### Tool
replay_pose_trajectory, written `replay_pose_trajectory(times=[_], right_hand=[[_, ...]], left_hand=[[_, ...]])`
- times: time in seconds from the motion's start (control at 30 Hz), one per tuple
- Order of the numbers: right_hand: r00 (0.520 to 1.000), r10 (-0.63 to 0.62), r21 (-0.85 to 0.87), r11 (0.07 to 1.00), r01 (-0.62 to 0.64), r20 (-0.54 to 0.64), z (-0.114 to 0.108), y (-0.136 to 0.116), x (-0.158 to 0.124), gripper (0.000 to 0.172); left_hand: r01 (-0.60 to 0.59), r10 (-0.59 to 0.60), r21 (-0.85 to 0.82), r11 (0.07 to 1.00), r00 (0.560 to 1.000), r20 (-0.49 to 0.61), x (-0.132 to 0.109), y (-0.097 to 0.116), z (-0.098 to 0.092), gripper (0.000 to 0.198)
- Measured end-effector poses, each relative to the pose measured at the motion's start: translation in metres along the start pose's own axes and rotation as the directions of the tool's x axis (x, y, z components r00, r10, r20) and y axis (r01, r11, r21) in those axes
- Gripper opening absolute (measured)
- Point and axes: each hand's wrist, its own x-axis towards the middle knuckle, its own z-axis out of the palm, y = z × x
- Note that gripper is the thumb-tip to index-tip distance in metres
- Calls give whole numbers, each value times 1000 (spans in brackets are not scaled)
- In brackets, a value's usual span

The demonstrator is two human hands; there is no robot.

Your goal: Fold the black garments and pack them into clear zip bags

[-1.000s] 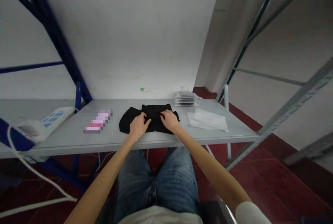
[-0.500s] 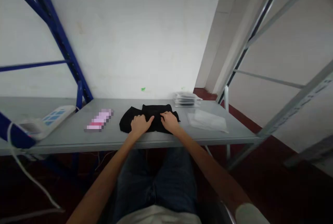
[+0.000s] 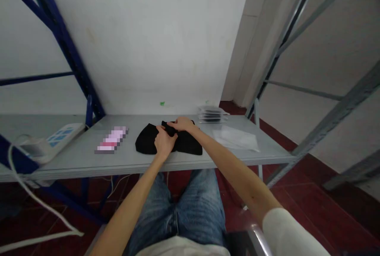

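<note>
A black cloth garment, shaped like short underpants, lies on the grey table in front of me. Its two leg-like parts spread out to the left and right. My left hand is closed on the middle of the cloth, thumb and fingers pinching a fold. Just beyond it, my right hand reaches across the garment's upper part and pinches the same gathered area. Both hands hide part of the garment's centre and upper edge.
Thin clear-wrapped packets are stacked at the back right. Translucent plastic bags lie in front of them. A blurred-out pink phone-like object is on the left. Farther left are a white power strip and a cable. Blue and grey frame posts stand at the sides.
Both hands have gone from lying on the cloth to pinching it near its centre. My right hand has moved left and farther back, and the garment's right side now spreads out lower.
</note>
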Motion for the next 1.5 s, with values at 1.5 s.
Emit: replay_pose_trajectory(times=[1.5], right_hand=[[938, 230, 204, 962, -179, -259, 40, 76, -47, 35]], left_hand=[[-606, 536, 279, 745, 793, 291, -6, -14, 7, 54]])
